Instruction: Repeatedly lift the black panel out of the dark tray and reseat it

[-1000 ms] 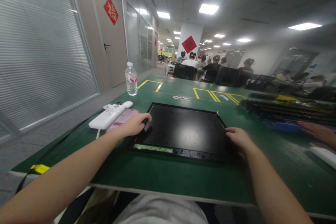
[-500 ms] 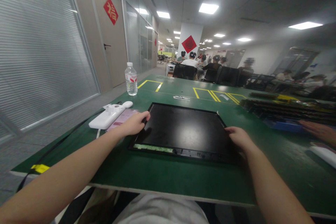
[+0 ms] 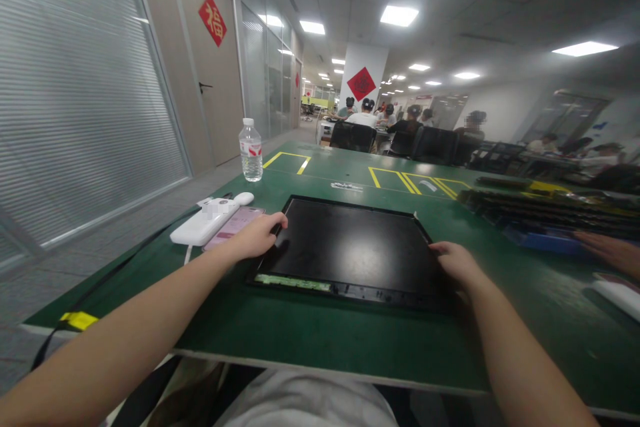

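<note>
Around a black panel, 2 hands curled closed on opposite edges, some fingers hidden, co-worker's hand cropped.

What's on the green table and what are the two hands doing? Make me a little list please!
Table: green, with yellow lines
Screen: black, on the table
Green strip: along the screen's near edge, toward the left
Left hand: holding the screen's left edge
Right hand: holding its right edge
Bottle: clear, upright, white cap
Another person's hand: far right
</note>
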A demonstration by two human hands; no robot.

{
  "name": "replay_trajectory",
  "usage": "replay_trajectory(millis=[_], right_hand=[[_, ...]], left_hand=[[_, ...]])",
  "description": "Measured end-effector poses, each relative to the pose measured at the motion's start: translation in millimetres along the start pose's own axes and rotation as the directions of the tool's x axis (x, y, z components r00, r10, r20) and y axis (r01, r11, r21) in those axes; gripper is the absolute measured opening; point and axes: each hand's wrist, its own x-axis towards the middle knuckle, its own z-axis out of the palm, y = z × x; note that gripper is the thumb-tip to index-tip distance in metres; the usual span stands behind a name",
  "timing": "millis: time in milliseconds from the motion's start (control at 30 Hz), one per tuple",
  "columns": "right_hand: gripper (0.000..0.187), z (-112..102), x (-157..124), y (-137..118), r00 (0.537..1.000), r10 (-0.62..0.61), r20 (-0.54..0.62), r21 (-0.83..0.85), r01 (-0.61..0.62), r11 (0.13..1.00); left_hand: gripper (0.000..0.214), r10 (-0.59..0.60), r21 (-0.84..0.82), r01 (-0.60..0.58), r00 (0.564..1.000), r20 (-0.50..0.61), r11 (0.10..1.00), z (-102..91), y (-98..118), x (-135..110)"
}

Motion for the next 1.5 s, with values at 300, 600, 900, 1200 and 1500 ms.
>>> replay_trajectory(millis=[300, 600, 900, 1200, 1500], right_hand=[[0.041, 1, 2, 4, 0.999, 0.016, 0.042, 0.033, -0.017, 0.999], [0.042, 1, 0, -2, 0.998, 0.024, 0.054, 0.006, -0.025, 1.0], [0.034, -2, -5, -16, 0.999, 0.02, 0.026, -0.034, -0.019, 0.999], [0.03, 0, -8, -20, 1.0, 0.005, 0.013, -0.012, -0.005, 1.0], [0.029, 0, -10, -24, 1.0, 0.007, 0.017, -0.02, -0.007, 1.0]], left_hand=[[0.056, -0.032, 0.023, 0.032, 0.999, 0.011, 0.999, 14.9, -7, 3], [0.058, -0.147, -0.208, 0.165, 0.984, 0.101, 0.964, 5.0, -7, 1], [0.048, -0.281, -0.83, 0.224, 0.956, 0.085, 0.512, -10.7, 12, -2], [0.042, -0.487, -0.937, 0.257, 0.866, 0.116, 0.235, -14.1, 25, -1], [0.067, -0.524, -0.905, 0.415, 0.793, 0.312, 0.088, -8.9, 24, -1]])
